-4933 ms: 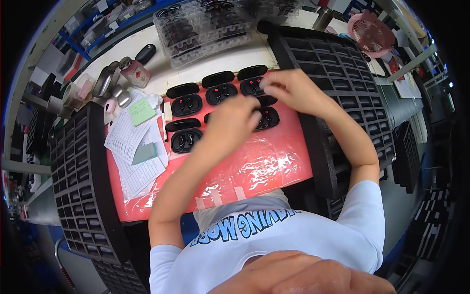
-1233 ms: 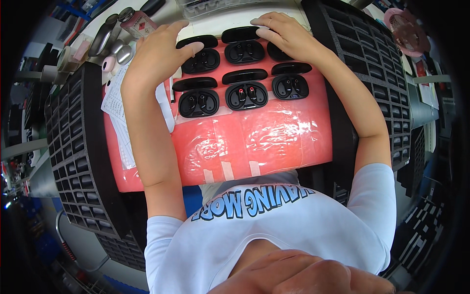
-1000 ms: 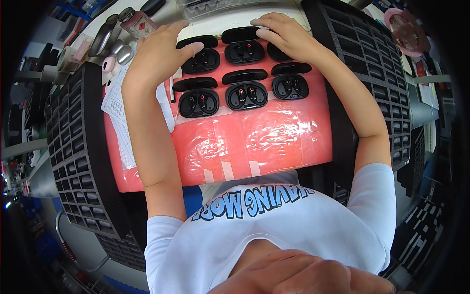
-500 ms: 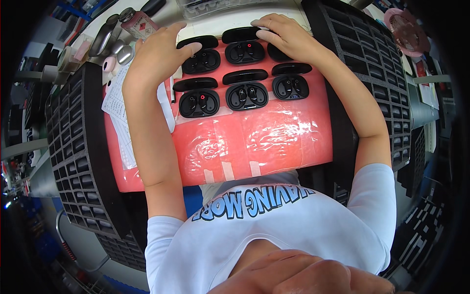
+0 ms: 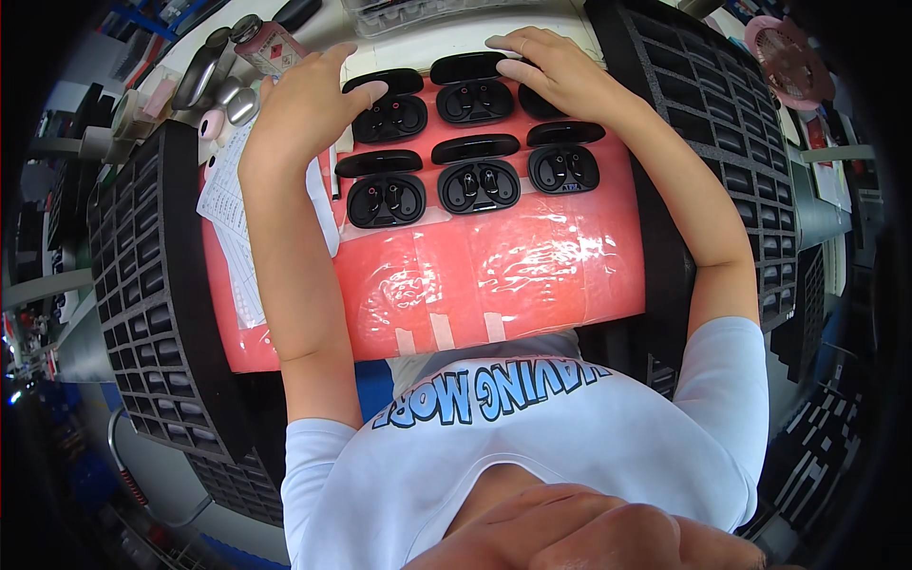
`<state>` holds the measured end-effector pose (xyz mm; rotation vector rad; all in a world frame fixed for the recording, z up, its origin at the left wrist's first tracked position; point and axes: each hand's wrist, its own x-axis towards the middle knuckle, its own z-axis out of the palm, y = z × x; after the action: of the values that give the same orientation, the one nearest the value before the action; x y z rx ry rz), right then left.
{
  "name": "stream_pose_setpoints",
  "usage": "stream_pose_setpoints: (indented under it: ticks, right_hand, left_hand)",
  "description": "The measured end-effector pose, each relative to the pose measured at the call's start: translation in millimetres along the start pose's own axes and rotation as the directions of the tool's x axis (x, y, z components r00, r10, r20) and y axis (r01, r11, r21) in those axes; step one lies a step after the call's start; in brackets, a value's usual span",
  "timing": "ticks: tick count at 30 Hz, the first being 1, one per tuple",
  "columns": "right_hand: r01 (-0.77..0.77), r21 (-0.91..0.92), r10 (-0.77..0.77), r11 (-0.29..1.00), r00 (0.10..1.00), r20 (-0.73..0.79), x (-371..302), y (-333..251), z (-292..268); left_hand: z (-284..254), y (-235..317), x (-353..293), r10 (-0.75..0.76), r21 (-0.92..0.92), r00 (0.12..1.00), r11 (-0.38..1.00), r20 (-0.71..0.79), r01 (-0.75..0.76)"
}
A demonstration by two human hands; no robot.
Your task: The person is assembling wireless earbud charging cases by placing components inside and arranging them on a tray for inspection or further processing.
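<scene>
Two rows of black earbud cases with raised lids stand on a pink padded mat (image 5: 456, 275) under clear film, earbuds visible inside most. My left hand (image 5: 302, 106) is spread at the far left, its thumb by the lid of the far-left case (image 5: 391, 119). My right hand (image 5: 560, 74) arches over the far-right case (image 5: 539, 104), hiding much of it; its fingers are apart, near the lid of the far-middle case (image 5: 475, 101). Nearer to me sit the left case (image 5: 386, 201), the middle case (image 5: 478, 186) and the right case (image 5: 563, 169).
Black compartment trays flank the mat, a left tray (image 5: 157, 304) and a right tray (image 5: 727, 142). Printed sheets (image 5: 233, 242) lie beneath my left forearm. Behind are a pink-labelled bottle (image 5: 269, 46) and a clear plastic box (image 5: 418, 14). A pink fan (image 5: 788, 62) stands far right.
The bright red lights on earbuds in the far-middle and near-left cases have gone dark or faint. Small red points show in the far-left case. My hands have barely moved.
</scene>
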<state>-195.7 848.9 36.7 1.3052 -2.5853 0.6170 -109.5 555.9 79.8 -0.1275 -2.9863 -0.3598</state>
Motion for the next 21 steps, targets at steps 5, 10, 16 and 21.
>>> stream_pose_setpoints:
  ticks: [5, 10, 16, 21]
  right_hand:
    - [-0.138, 0.078, 0.128, 0.987, 0.984, 0.121, -1.6, -13.4, -4.6]
    - [-0.143, -0.127, 0.172, 0.982, 0.950, 0.261, -16.3, -42.6, -23.1]
    - [-0.048, -0.073, 0.070, 0.996, 0.937, 0.342, -16.4, -60.7, -40.2]
    - [-0.039, -0.070, 0.060, 0.997, 0.940, 0.335, -17.1, -59.7, -40.7]
  left_hand:
    - [2.5, 3.6, 0.0, 0.048, -0.077, 0.999, 0.996, 0.007, -0.047]
    - [-6.4, 16.3, -4.5, 0.022, -0.147, 0.983, 0.989, 0.180, 0.005]
    - [-16.4, 26.1, -17.2, 0.044, -0.155, 0.993, 0.988, 0.105, -0.027]
    - [-21.3, 39.0, -36.6, 0.108, -0.093, 0.994, 0.990, -0.011, -0.109]
